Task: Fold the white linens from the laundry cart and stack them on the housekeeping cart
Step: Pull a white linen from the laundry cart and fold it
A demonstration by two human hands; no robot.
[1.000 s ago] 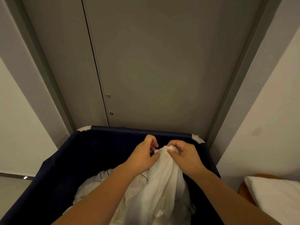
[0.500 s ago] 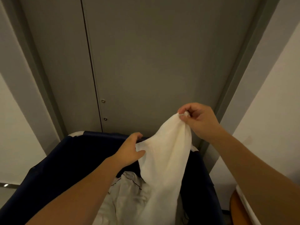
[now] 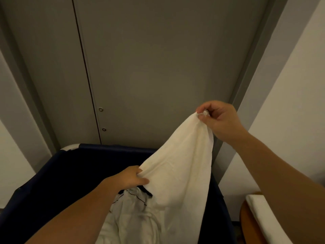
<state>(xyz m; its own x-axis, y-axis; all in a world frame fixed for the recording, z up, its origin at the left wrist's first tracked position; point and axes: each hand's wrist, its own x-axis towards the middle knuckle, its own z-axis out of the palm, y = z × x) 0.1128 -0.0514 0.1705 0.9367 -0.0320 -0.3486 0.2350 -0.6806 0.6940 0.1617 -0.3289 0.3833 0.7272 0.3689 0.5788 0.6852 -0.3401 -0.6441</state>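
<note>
We find open room over the left half of the laundry cart (image 3: 52, 173), down to the heap of linens (image 3: 133, 219). The white linen (image 3: 179, 164) stretched between our left hand (image 3: 130, 176) and right hand (image 3: 219, 118) screens off the cart's right half, and the grey door (image 3: 158, 67) just behind the rim closes the way forward. To our right the wall (image 3: 290, 111) and a wooden ledge (image 3: 246, 224) with a white pad (image 3: 262, 215) stand close

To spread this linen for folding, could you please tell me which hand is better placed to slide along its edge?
Probably the left: the left hand grips the white linen along its edge above the laundry cart, while the right hand pinches the raised corner.
</note>
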